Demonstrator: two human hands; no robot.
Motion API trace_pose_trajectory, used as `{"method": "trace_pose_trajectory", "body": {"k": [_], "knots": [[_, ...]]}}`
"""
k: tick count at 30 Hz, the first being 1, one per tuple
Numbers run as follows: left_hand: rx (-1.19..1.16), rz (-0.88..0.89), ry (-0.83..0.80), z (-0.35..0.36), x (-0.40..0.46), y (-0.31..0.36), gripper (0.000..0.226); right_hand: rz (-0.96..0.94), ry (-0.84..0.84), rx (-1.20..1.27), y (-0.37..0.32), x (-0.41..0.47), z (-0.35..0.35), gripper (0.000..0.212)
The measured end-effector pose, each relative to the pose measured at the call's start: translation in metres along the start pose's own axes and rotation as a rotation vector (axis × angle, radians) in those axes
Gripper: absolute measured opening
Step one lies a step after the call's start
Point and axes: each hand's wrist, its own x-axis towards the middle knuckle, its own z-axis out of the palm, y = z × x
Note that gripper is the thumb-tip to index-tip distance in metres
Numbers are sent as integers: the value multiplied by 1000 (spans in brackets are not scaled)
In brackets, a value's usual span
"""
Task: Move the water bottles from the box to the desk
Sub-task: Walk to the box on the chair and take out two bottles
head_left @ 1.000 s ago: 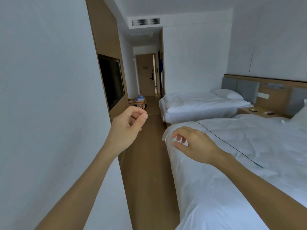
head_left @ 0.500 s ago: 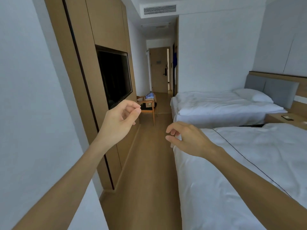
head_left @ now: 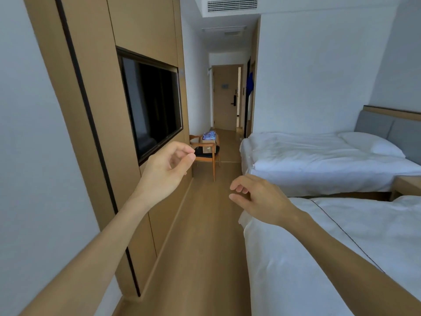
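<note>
Head view: box (head_left: 209,142) of water bottles (head_left: 209,134) on chair, far ahead of hands; left hand (head_left: 168,170) nearer, right hand (head_left: 258,197) lower; both empty, loosely curled.

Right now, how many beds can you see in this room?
2. The near bed lies at the lower right beneath the right arm; the far bed stands beyond it, nearer the door. Others may be out of view.

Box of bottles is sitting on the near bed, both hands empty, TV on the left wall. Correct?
Not quite. The head view shows the box of water bottles on the wooden chair far down the aisle, not on the near bed. The rest holds: left hand and right hand hold nothing, and the TV is on the left wall.
</note>
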Motion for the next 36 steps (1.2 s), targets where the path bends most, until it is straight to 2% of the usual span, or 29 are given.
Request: {"method": "trace_pose_trajectory", "body": {"k": [8, 22, 29, 36], "knots": [[-6, 13, -27, 50, 154, -104, 8, 44, 29, -12, 98, 156, 44, 19], [-7, 2, -59, 186, 374, -259, 8, 47, 74, 33, 308, 352, 140, 16], [25, 5, -21, 248, 505, -322, 11, -7, 35, 35, 417, 478, 157, 19], [55, 10, -16, 295, 604, -395, 9, -33, -13, 40, 497, 580, 194, 18]]}}
